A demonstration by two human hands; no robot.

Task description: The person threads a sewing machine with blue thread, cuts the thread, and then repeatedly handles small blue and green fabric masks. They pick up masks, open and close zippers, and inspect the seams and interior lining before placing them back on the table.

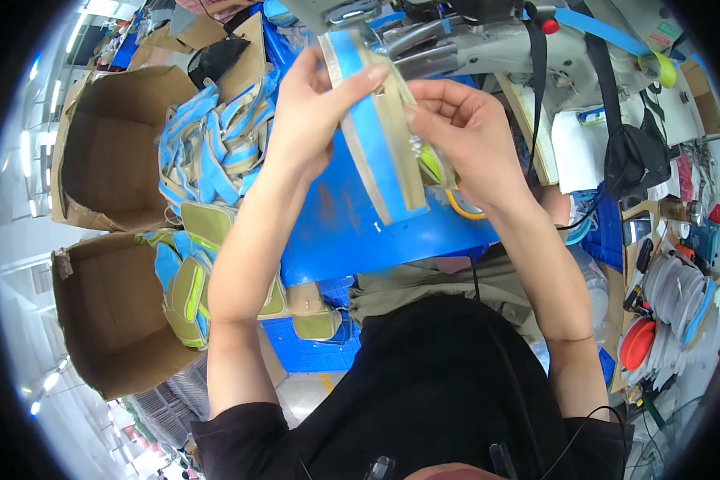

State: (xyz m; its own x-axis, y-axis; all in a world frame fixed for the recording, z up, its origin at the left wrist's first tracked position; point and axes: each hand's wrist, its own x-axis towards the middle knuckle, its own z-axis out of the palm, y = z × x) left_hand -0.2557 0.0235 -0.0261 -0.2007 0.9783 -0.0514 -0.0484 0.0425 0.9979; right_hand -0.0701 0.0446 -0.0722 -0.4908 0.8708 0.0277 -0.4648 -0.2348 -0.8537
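A blue fabric piece (374, 132) edged with tan webbing is held up in front of me by both hands. My left hand (312, 108) grips its left edge, thumb pressed over the top of the tan strip. My right hand (464, 132) pinches its right side, where a yellow-green part and a small metal zipper pull show. The piece hangs above a blue work surface (336, 232), just in front of a grey sewing machine (488, 40).
A heap of blue-and-tan sewn pieces (212, 140) lies to the left, with olive and yellow-green pouches (192, 280) below it. Two open cardboard boxes (112, 144) (112, 312) stand at far left. At right are a black bag (636, 156), a red disc (637, 342) and tools.
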